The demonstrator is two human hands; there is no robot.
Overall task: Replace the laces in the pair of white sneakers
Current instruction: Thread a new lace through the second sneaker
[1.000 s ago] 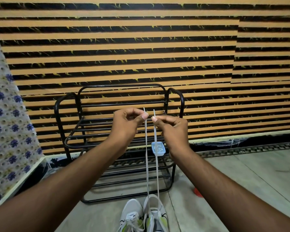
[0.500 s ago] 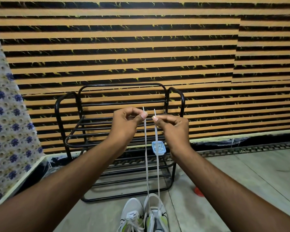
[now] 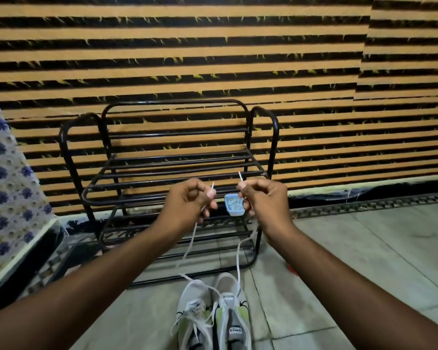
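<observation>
Here, the left hand and the right hand each pinch one end of the white lace, whose strands hang slack down to the pair of white sneakers on the floor before the black shoe rack.

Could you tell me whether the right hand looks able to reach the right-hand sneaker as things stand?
Probably yes: nothing lies between the right hand and the right-hand sneaker on the floor below except the slack lace, though the hand pinches that lace's end.
</observation>
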